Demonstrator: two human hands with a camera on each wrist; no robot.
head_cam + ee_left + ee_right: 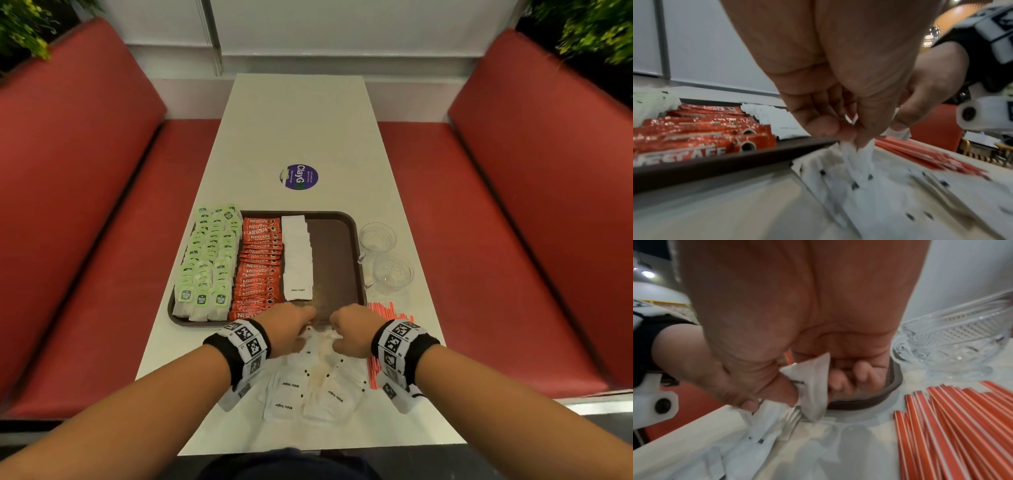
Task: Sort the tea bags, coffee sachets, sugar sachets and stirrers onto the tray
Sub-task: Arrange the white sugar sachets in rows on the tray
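Both hands closed, left hand (830, 100) pinching sugar sachets (857, 155), right hand (797, 337) gripping sachets too.

Both hands, left (287, 329) and right (352, 330), sit fisted over loose sugar sachets (308, 390) on counter (301, 130), near tray (337, 260) edge. Tray holds tea bags (207, 263), coffee (260, 267), sugar row (297, 257). Stirrers (385, 308) right.

White table (298, 130) between 2 red benches (85, 192)
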